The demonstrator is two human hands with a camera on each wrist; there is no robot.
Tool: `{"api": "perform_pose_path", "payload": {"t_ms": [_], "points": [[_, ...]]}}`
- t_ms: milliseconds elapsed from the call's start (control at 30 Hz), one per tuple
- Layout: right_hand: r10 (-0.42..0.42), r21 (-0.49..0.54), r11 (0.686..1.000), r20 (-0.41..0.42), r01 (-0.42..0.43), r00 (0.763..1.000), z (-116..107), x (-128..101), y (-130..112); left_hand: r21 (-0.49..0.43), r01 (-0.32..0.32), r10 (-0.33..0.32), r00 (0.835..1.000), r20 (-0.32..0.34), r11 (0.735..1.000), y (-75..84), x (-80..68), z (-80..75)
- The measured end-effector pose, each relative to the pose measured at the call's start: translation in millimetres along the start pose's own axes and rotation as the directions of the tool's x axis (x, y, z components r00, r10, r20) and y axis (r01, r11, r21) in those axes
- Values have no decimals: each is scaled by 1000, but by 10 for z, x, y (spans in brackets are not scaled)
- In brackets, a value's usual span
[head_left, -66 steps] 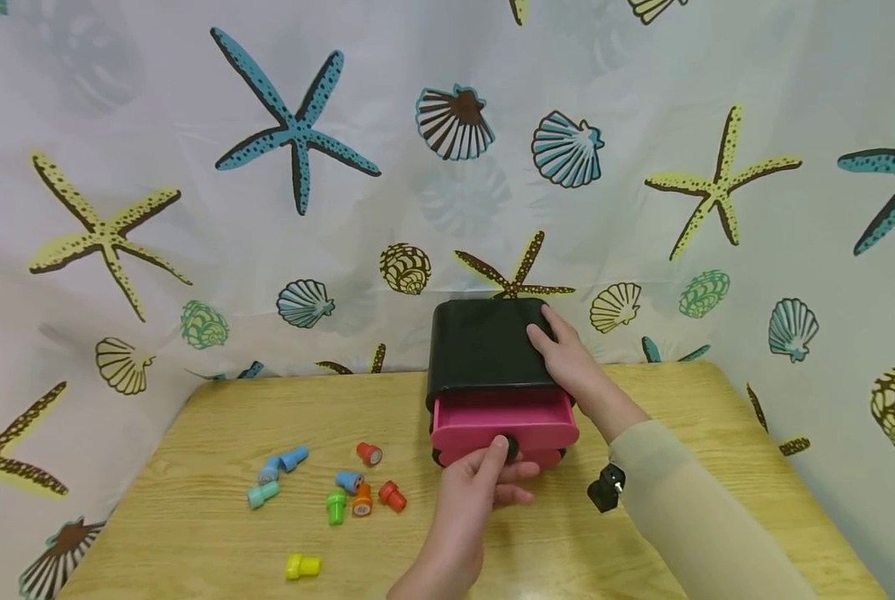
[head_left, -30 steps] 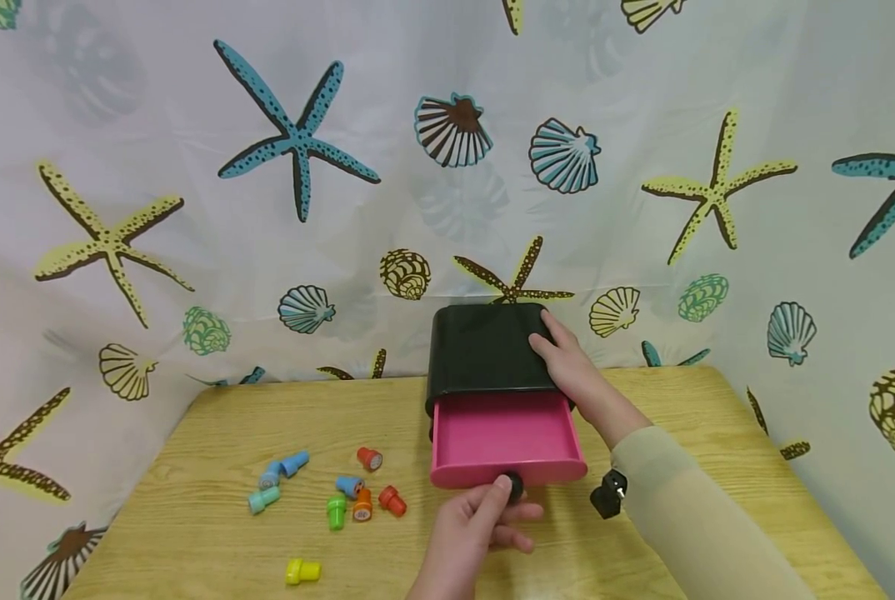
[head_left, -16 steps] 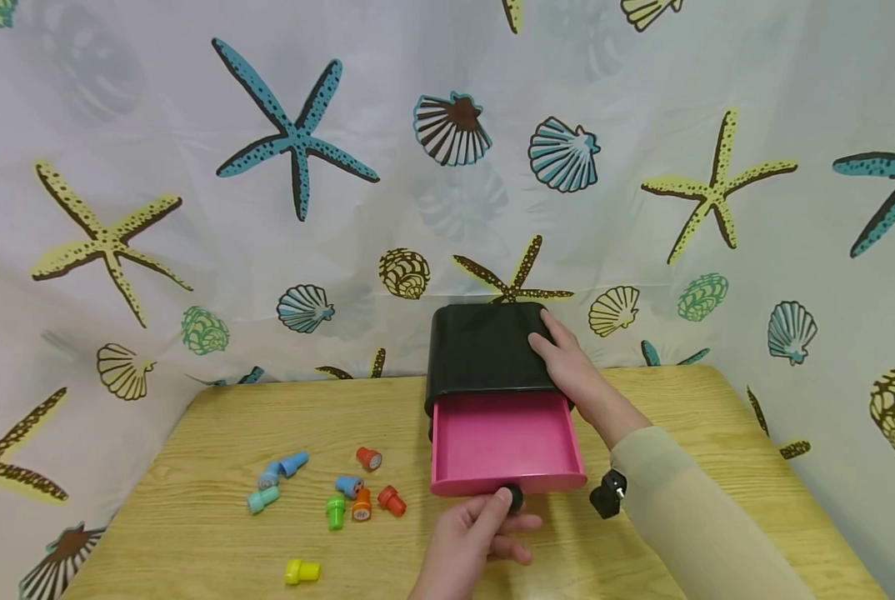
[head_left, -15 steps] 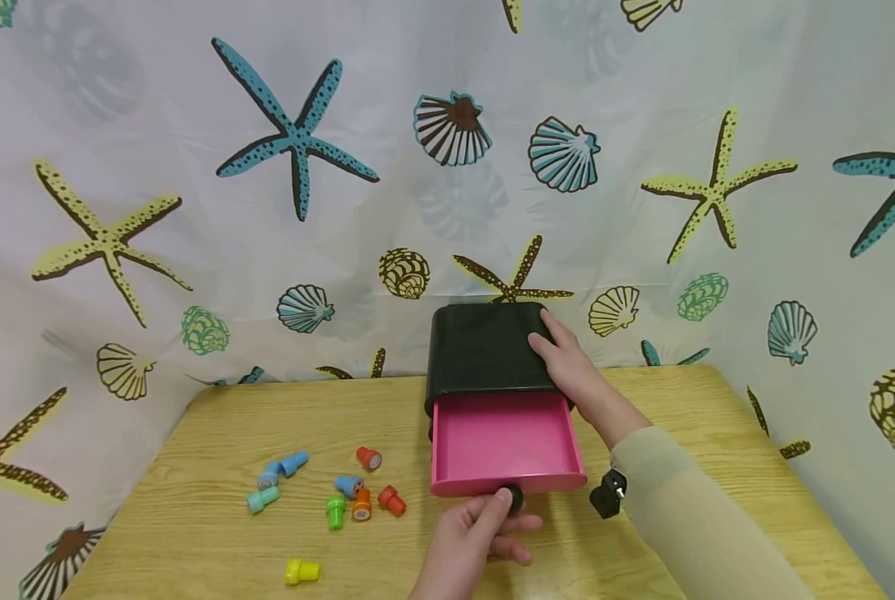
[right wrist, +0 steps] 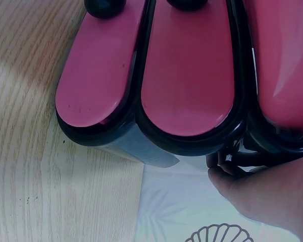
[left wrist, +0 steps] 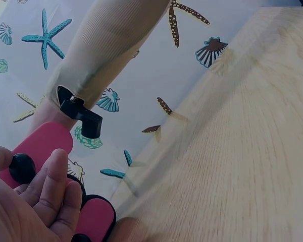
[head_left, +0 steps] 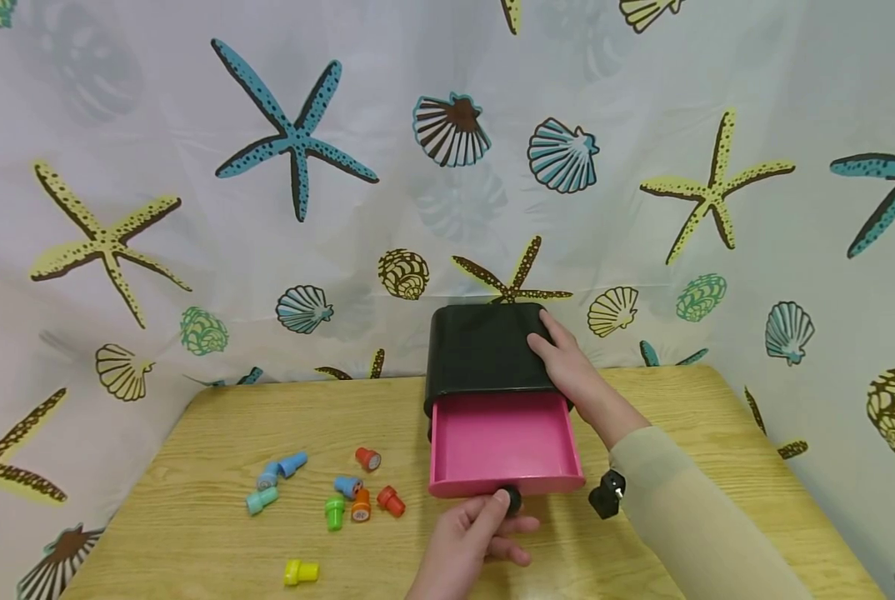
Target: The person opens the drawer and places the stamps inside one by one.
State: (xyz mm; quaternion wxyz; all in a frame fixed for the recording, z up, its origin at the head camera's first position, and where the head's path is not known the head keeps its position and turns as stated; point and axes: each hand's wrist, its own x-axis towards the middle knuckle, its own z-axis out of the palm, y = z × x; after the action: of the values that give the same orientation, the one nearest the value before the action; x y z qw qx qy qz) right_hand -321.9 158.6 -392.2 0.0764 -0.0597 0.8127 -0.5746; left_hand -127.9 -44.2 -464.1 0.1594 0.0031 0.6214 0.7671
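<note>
Your left hand point(head_left: 472, 533) pinches the round black knob point(head_left: 512, 498) of the pink plastic drawer point(head_left: 502, 446), which stands pulled out from the glossy black drawer box point(head_left: 483, 347) near the back of the pale wooden table point(head_left: 192, 533). Your thumb covers part of the knob in the head view, and in the left wrist view the hand point(left wrist: 33, 201) is cut off by the frame edge. Your right hand point(head_left: 567, 367) rests on the box's top right edge, fingers curled over it; how far they wrap down the side is hidden. In the right wrist view only its fingertips point(right wrist: 219, 164) show, under the box, and the lower pink drawer fronts point(right wrist: 189, 75) are cropped at the top. The small coloured plastic stamps point(head_left: 357, 496) lie scattered left of the drawer; their printed faces are too small to read.
</note>
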Motion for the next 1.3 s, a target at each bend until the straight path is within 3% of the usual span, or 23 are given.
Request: {"api": "perform_pose_path", "payload": {"t_ms": [533, 867, 1300], "points": [[-3, 5, 1000, -3, 3, 1000, 1, 2, -4, 32, 11, -12, 999, 36, 999, 10, -14, -66], [-8, 7, 1000, 0, 9, 1000, -4, 11, 9, 179, 2, -17, 997, 81, 984, 11, -22, -275], [-7, 7, 1000, -2, 7, 1000, 7, -4, -9, 337, 11, -15, 1000, 11, 941, 38, -37, -596]]}}
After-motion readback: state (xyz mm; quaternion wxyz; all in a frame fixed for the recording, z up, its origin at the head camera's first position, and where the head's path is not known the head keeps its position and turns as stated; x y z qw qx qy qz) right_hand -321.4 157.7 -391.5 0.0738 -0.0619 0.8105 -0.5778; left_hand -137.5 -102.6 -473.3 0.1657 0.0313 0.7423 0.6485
